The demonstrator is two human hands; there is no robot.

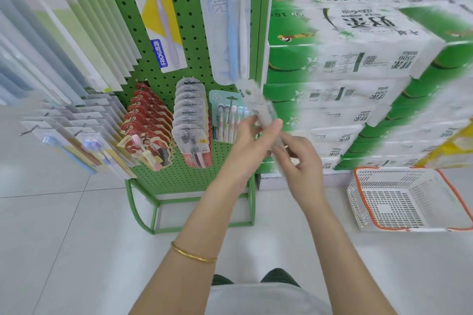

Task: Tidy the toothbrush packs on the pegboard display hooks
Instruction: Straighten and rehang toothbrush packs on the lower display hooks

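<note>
- I see a shop with a white tiled floor (51, 238); the green pegboard (184, 79) at the left carries rows of toothbrush packs (190, 120) on its hooks.
- My left hand (244, 143) pinches a blurred clear pack (258, 107), in front of the pegboard's right edge.
- My right hand (300, 161) curls round its lower end.
- At the right, a white basket (363, 207) sits on the floor.

The left hand (247, 135) and right hand (300, 158) grip a blurred pack (261, 106) at the pegboard's (184, 174) lower right edge, beside tissue stacks (358, 59) and a basket (399, 168).
</note>
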